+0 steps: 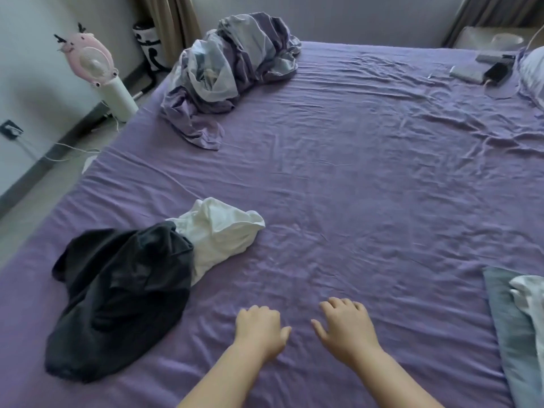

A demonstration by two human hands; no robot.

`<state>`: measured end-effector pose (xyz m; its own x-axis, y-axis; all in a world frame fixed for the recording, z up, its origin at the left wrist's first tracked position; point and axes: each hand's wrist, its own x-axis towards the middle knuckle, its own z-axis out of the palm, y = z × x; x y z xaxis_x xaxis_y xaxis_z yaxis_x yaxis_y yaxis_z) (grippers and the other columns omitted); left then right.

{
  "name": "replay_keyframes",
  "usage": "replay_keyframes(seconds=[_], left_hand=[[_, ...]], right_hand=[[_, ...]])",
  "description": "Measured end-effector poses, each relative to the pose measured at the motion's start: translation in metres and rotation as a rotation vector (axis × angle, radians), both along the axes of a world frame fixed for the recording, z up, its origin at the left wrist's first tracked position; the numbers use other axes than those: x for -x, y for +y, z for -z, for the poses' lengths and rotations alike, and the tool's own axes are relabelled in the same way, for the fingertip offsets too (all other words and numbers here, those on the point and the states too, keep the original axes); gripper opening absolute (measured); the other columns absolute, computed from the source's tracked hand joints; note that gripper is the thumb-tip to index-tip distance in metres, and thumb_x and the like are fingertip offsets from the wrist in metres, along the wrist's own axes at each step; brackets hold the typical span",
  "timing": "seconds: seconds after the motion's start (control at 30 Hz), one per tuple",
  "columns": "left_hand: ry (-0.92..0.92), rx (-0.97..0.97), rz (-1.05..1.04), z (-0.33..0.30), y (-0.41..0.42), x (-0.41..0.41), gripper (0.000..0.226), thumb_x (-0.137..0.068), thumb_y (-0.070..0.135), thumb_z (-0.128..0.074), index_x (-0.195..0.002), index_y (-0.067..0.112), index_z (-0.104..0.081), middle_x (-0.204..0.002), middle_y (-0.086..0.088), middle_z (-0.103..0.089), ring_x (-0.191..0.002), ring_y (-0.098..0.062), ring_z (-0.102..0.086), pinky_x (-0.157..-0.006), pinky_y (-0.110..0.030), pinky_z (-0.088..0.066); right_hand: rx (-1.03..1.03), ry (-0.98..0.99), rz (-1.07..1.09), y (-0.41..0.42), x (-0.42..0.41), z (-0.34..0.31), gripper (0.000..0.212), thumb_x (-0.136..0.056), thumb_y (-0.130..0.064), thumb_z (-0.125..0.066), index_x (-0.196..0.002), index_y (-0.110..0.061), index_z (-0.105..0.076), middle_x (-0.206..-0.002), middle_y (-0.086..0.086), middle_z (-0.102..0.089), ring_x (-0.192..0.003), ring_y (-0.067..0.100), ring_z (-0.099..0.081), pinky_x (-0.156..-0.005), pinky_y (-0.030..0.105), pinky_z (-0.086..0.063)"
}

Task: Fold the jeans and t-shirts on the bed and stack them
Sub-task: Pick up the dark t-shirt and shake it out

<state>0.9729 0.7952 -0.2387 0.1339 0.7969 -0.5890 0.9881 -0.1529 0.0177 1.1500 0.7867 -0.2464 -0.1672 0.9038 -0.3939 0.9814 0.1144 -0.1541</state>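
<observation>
Nothing is held: the left hand [259,329] is loosely curled, the right hand [346,326] spread. The white t-shirt [219,231] could be dragged along if the dark garment [117,295] on top is pulled.

Home bedroom: wide bed [353,178] under purple sheet, rumpled duvet [232,69], curtains [167,22], pink fan [97,66] on floor.

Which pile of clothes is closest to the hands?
The dark grey garment, crumpled just beside the left hand. The white t-shirt lies further up the bed behind it, and the purple bundle sits far off.
</observation>
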Motion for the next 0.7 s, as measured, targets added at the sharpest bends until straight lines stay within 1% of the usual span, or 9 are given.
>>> replay_keyframes(seconds=[0.17,0.37,0.43,0.5,0.53,0.6,0.63,0.67,0.7], left_hand=[[0.004,-0.07,-0.068,-0.012,0.039,0.084,0.045,-0.091,0.051,-0.039,-0.113,0.018,-0.06,-0.12,-0.004,-0.06,-0.114,-0.027,-0.05,-0.09,-0.039,-0.037],[0.023,-0.273,-0.065,-0.025,0.092,0.157,0.042,-0.091,0.048,-0.041,-0.115,0.019,-0.06,-0.118,-0.004,-0.058,-0.113,-0.026,-0.048,-0.088,-0.037,-0.038],[0.013,-0.362,-0.077,-0.025,0.106,0.174,0.038,-0.092,0.045,-0.044,-0.114,0.018,-0.059,-0.119,-0.003,-0.056,-0.116,-0.024,-0.045,-0.09,-0.036,-0.037],[0.023,-0.409,-0.103,-0.019,0.114,0.188,0.036,-0.091,0.042,-0.049,-0.118,0.019,-0.055,-0.128,-0.003,-0.05,-0.123,-0.023,-0.038,-0.096,-0.036,-0.036],[0.032,-0.402,-0.122,-0.016,0.116,0.193,0.039,-0.09,0.041,-0.052,-0.122,0.02,-0.051,-0.135,-0.005,-0.043,-0.129,-0.024,-0.033,-0.099,-0.037,-0.035],[0.045,-0.303,-0.181,-0.01,0.118,0.202,0.053,-0.086,0.04,-0.059,-0.132,0.024,-0.039,-0.149,-0.01,-0.022,-0.136,-0.028,-0.023,-0.103,-0.04,-0.034],[0.057,-0.249,-0.204,-0.006,0.119,0.205,0.06,-0.084,0.038,-0.063,-0.135,0.026,-0.034,-0.151,-0.011,-0.015,-0.136,-0.029,-0.024,-0.103,-0.041,-0.034],[0.066,-0.223,-0.212,-0.002,0.119,0.209,0.06,-0.084,0.034,-0.065,-0.135,0.025,-0.035,-0.149,-0.012,-0.018,-0.132,-0.029,-0.03,-0.1,-0.04,-0.035],[0.067,-0.232,-0.208,0.001,0.118,0.212,0.052,-0.085,0.028,-0.064,-0.131,0.023,-0.04,-0.143,-0.011,-0.029,-0.126,-0.028,-0.038,-0.097,-0.038,-0.037]], right_hand=[[-0.024,0.039,-0.045,0.049,0.086,-0.007,0.045,-0.091,-0.055,-0.034,-0.121,-0.024,-0.05,-0.125,-0.005,-0.053,-0.118,0.019,-0.046,-0.097,0.034,-0.03],[-0.066,0.076,-0.058,0.102,0.163,-0.013,0.047,-0.092,-0.053,-0.037,-0.125,-0.022,-0.05,-0.126,-0.002,-0.054,-0.118,0.022,-0.047,-0.097,0.037,-0.034],[-0.087,0.09,-0.073,0.113,0.185,-0.013,0.044,-0.092,-0.053,-0.039,-0.121,-0.022,-0.051,-0.124,-0.002,-0.056,-0.117,0.022,-0.048,-0.095,0.037,-0.035],[-0.095,0.106,-0.094,0.119,0.208,-0.01,0.042,-0.091,-0.053,-0.041,-0.117,-0.022,-0.053,-0.121,-0.002,-0.057,-0.115,0.023,-0.048,-0.092,0.037,-0.036],[-0.092,0.119,-0.099,0.12,0.219,-0.009,0.042,-0.091,-0.053,-0.041,-0.117,-0.021,-0.053,-0.122,-0.001,-0.057,-0.115,0.023,-0.048,-0.092,0.037,-0.036],[-0.076,0.154,-0.098,0.12,0.241,-0.003,0.045,-0.091,-0.053,-0.041,-0.12,-0.021,-0.052,-0.124,-0.001,-0.056,-0.116,0.024,-0.048,-0.091,0.037,-0.036],[-0.07,0.173,-0.097,0.119,0.25,-0.001,0.046,-0.091,-0.054,-0.041,-0.121,-0.021,-0.052,-0.125,-0.001,-0.055,-0.116,0.024,-0.047,-0.091,0.037,-0.036],[-0.068,0.19,-0.094,0.118,0.258,0.002,0.047,-0.091,-0.054,-0.041,-0.121,-0.021,-0.051,-0.125,-0.001,-0.055,-0.116,0.024,-0.048,-0.091,0.037,-0.037],[-0.068,0.205,-0.089,0.117,0.264,0.004,0.047,-0.091,-0.055,-0.041,-0.122,-0.021,-0.051,-0.125,-0.001,-0.055,-0.115,0.024,-0.048,-0.091,0.037,-0.038]])
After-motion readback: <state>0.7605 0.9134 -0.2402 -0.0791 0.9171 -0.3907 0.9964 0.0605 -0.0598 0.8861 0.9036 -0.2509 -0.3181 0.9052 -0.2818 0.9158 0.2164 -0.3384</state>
